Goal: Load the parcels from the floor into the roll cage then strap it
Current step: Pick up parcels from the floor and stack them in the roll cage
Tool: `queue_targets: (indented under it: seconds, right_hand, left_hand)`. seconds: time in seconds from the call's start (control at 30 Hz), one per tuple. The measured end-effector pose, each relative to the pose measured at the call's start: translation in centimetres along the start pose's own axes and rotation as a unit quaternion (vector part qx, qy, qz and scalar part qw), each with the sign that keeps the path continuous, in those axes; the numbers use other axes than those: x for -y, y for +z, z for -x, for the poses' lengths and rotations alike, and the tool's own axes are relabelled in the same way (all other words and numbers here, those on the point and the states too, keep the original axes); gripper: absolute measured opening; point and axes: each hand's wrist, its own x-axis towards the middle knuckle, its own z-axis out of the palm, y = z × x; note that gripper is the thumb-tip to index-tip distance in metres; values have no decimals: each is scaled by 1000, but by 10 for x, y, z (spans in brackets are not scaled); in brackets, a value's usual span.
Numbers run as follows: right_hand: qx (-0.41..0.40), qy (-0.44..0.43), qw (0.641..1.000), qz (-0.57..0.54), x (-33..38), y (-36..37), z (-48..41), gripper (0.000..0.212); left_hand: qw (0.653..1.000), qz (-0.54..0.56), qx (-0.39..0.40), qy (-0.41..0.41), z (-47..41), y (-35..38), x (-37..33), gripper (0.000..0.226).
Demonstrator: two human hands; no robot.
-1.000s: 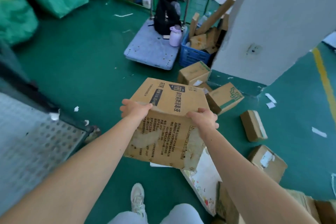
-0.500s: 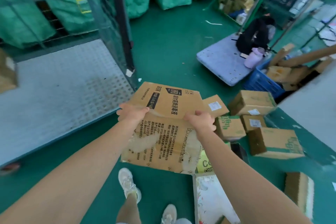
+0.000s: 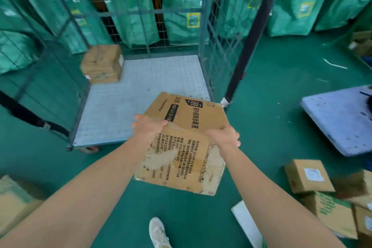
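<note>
Worn brown cardboard box with black print [image 3: 181, 167] is held in the air by both hands, tilted, above the green floor [image 3: 271, 90]. It is seen in front of the near right corner of the roll cage's base, not resting on it. Left hand [image 3: 149, 126] is clamped on the box's upper left edge, fingers curled over onto the far face. Right hand [image 3: 223, 137] is clamped on the upper right edge, fingers wrapped round it.

Wire-mesh roll cage with grey perforated base [image 3: 141, 90] is open at the near side. Two stacked brown cardboard parcels [image 3: 101, 63] are placed in the base's far left corner, against the mesh. A black strap [image 3: 247, 46] is hung down the cage's near right post, and a second black strap [image 3: 22, 115] is seen at the near left side.

Green fabric sacks [image 3: 181, 12] are lined up behind the cage. Brown cardboard parcels [image 3: 308, 175] are piled on the floor at right, with a flat white parcel [image 3: 247, 221] beside them. Pale blue platform trolley [image 3: 340, 119] is parked further right. Another brown carton [image 3: 14, 201] is seen at the lower left edge. One white shoe [image 3: 159, 233] is visible below the box.
</note>
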Motion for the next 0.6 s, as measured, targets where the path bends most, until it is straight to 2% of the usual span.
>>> queue_targets:
  seconds: [0.27,0.4,0.6]
  right_hand:
    - [28,-48,998,-27,121,84,-14,74]
    - [44,-75,995,-49,171,113,-27,85]
    - [58,-116,991,-41,245,144,-73,82]
  left_hand:
    - [998,-2,-55,35,-101,-91,-37,91]
    - [997,16,-66,24,-140,-122,-60,88]
    - [996,53,-77,1,-212,-139,-94,103]
